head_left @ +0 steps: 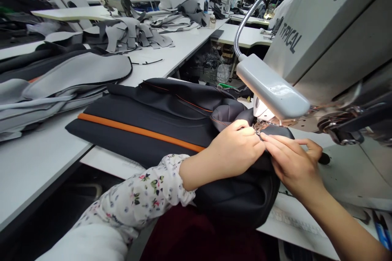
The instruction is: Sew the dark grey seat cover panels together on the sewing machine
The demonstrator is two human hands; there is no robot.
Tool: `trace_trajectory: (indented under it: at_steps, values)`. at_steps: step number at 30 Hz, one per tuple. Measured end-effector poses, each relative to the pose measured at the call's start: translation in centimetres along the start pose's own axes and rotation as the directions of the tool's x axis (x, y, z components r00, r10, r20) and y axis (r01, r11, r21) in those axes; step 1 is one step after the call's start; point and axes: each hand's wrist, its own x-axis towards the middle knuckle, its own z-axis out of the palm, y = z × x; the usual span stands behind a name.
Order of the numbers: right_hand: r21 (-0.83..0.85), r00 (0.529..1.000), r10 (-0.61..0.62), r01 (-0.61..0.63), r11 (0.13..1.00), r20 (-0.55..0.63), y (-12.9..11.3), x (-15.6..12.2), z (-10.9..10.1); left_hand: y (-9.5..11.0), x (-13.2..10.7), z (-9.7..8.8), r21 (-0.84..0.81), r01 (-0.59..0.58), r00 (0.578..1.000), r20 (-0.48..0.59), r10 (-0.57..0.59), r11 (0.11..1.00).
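Note:
A black leather-like seat cover (159, 118) with an orange stripe (137, 131) and orange stitching lies bunched across the sewing machine's bed. My left hand (234, 147) is closed on the cover just left of the presser foot (259, 128), its fingers curled over the material. From the right, my right hand (295, 163) pinches the cover's edge beside the foot, its fingertips nearly meeting the left hand's. The needle area is partly hidden by both hands. Part of the cover hangs over the table's front edge toward my lap.
The sewing machine head (330, 28) rises on the right. A lamp (272, 85) on a bendable metal neck shines down close above my hands. Grey padded pieces (82, 71) are stacked on the left table, with more grey scraps (131, 34) behind. Blue-handled snips (381, 230) lie at lower right.

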Motion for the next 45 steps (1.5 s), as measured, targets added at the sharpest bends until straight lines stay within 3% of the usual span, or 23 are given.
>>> trace_trajectory:
  at_steps: [4, 7, 9, 11, 12, 13, 16, 19, 22, 25, 27, 30, 33, 35, 37, 39, 45]
  values:
    - [-0.009, 0.997, 0.053, -0.054, 0.999, -0.059, 0.1, -0.3, 0.7, 0.6, 0.3, 0.5, 0.019, 0.060, 0.998, -0.008, -0.060, 0.998]
    - [-0.036, 0.989, 0.133, -0.136, 0.990, -0.063, -1.7, -1.1, -0.4, 0.6, 0.5, 0.9, 0.016, 0.103, 0.994, 0.030, -0.104, 0.995]
    - [-0.010, 0.987, 0.129, -0.131, 0.991, -0.098, -4.7, -2.1, -1.5, 0.4, 0.7, 1.1, -0.022, 0.132, 0.990, 0.043, -0.131, 0.991]
    - [0.112, 0.992, 0.060, -0.047, 0.993, -0.113, -8.7, -3.4, -1.7, 0.0, 1.0, 1.0, -0.058, 0.154, 0.987, 0.056, -0.151, 0.986]
    - [0.204, 0.996, 0.045, -0.030, 0.978, -0.073, -10.8, -4.1, -1.3, -0.1, 1.2, 0.9, -0.063, 0.161, 0.986, 0.065, -0.157, 0.985]
    - [0.260, 0.998, 0.036, -0.048, 0.964, 0.050, -12.8, -4.7, -0.6, -0.2, 1.3, 0.8, -0.059, 0.164, 0.984, 0.074, -0.160, 0.985]
    - [0.203, 0.980, 0.079, -0.115, 0.972, 0.181, -16.1, -6.5, 2.3, -0.7, 1.5, -0.2, -0.050, 0.172, 0.979, 0.117, -0.165, 0.984]
    - [0.265, 0.985, -0.029, -0.017, 0.964, 0.168, -14.4, -8.6, 3.4, -1.7, 1.2, -1.8, -0.140, 0.156, 0.970, 0.211, -0.124, 0.978]
    - [0.354, 0.980, -0.104, 0.037, 0.934, 0.172, -8.8, -11.8, 1.6, -3.3, 0.7, -3.4, -0.335, 0.098, 0.948, 0.319, 0.015, 0.937]
    - [0.399, 0.940, -0.143, 0.008, 0.917, 0.309, -2.6, -15.3, -0.6, -5.0, 0.5, -4.2, -0.455, 0.024, 0.907, 0.384, 0.171, 0.890]
    - [0.369, 0.913, -0.111, -0.046, 0.928, 0.393, 0.0, -16.4, -1.9, -6.0, 0.5, -4.1, -0.482, -0.051, 0.883, 0.386, 0.265, 0.875]
    - [0.311, 0.952, 0.044, -0.143, 0.940, 0.304, 0.6, -14.5, -4.2, -7.2, 0.7, -3.0, -0.512, -0.113, 0.878, 0.350, 0.327, 0.851]
    - [0.249, 0.976, 0.199, -0.216, 0.944, 0.092, -1.9, -8.6, -6.8, -7.8, 1.2, -1.7, -0.547, -0.124, 0.905, 0.280, 0.320, 0.828]
    - [0.143, 0.994, 0.105, -0.102, 0.984, -0.011, -3.7, -3.8, -7.6, -8.1, 1.5, -1.1, -0.571, -0.147, 0.914, 0.234, 0.331, 0.807]
    - [0.022, 0.988, 0.132, -0.134, 0.991, 0.076, -5.0, 0.1, -7.2, -8.3, 1.8, -0.9, -0.590, -0.156, 0.911, 0.224, 0.347, 0.792]
    - [-0.111, 0.975, 0.146, -0.128, 0.985, 0.165, -5.4, 2.4, -6.1, -8.6, 1.9, -1.1, -0.600, -0.142, 0.908, 0.237, 0.345, 0.787]
    - [-0.210, 0.966, 0.144, -0.098, 0.973, 0.215, -5.4, 2.9, -4.6, -8.9, 1.8, -1.7, -0.624, -0.101, 0.900, 0.275, 0.338, 0.775]
